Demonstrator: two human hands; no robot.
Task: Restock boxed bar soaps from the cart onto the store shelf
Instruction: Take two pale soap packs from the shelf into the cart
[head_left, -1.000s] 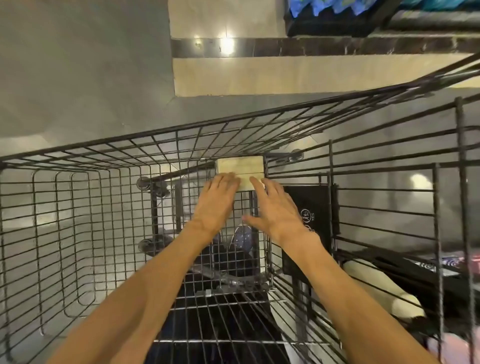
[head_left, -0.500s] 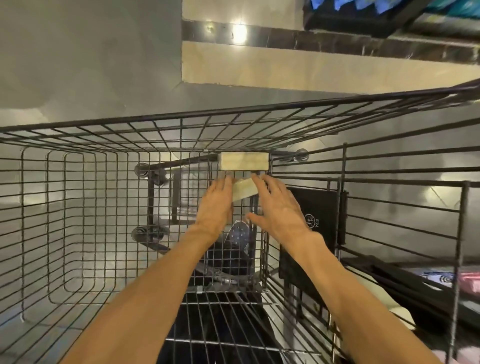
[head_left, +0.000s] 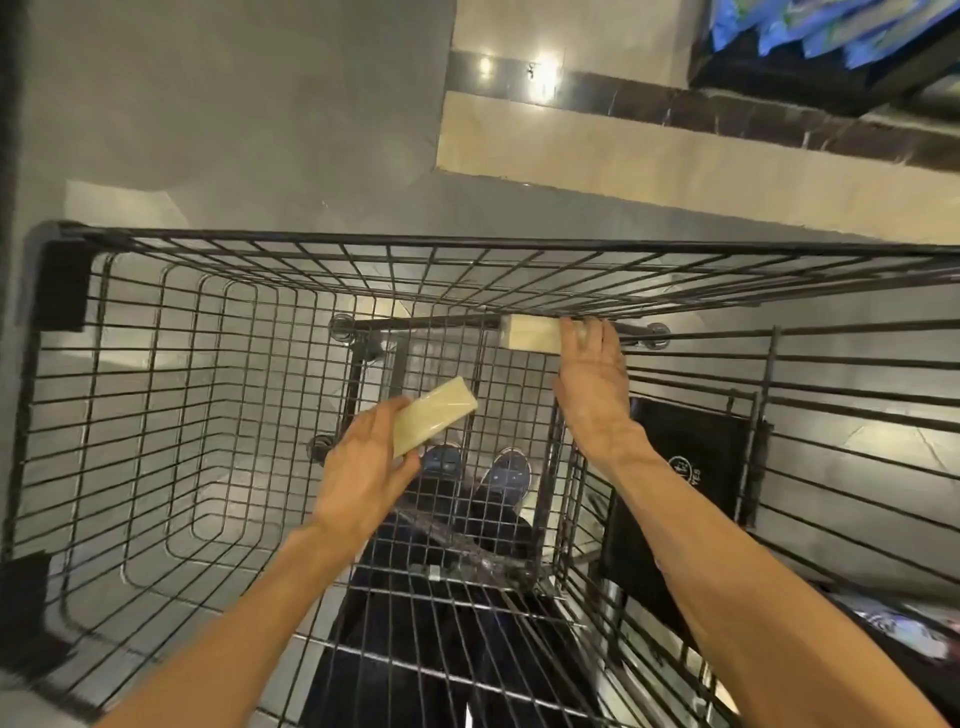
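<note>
With the left hand (head_left: 363, 467) gripping one soap box (head_left: 434, 415) mid-frame, the right hand (head_left: 589, 384) should close its fingers firmly round the second box (head_left: 532, 332) against the cart (head_left: 311, 244) wall before lifting.

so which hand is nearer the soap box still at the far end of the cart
Right. The right hand touches that soap box; the left hand is nearer the person, holding another box.
</note>
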